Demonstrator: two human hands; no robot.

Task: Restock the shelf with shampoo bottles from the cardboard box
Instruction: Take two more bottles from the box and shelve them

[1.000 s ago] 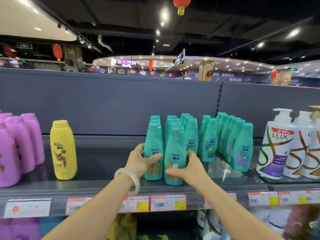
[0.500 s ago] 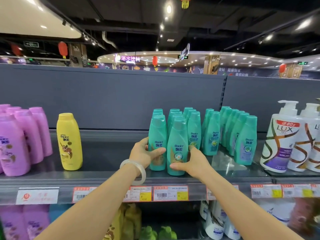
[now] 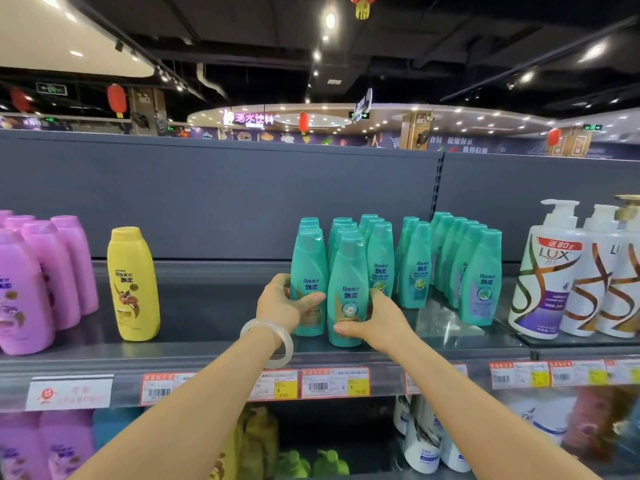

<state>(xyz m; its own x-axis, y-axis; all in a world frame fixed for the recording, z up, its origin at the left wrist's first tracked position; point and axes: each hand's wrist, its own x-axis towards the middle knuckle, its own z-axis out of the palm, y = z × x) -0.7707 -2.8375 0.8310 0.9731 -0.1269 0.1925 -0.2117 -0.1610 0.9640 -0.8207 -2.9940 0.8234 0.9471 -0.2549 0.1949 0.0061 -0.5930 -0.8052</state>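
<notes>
At frame centre, the left hand (image 3: 282,303) wraps one teal shampoo bottle (image 3: 308,282) and the right hand (image 3: 375,322) clamps its neighbour (image 3: 348,292), both upright on the shelf (image 3: 207,351), probably squaring the front row. The cardboard box is not visible.

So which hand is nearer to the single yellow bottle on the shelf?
Left. The left hand grips a teal bottle right of the yellow bottle; the right hand is farther right.
</notes>
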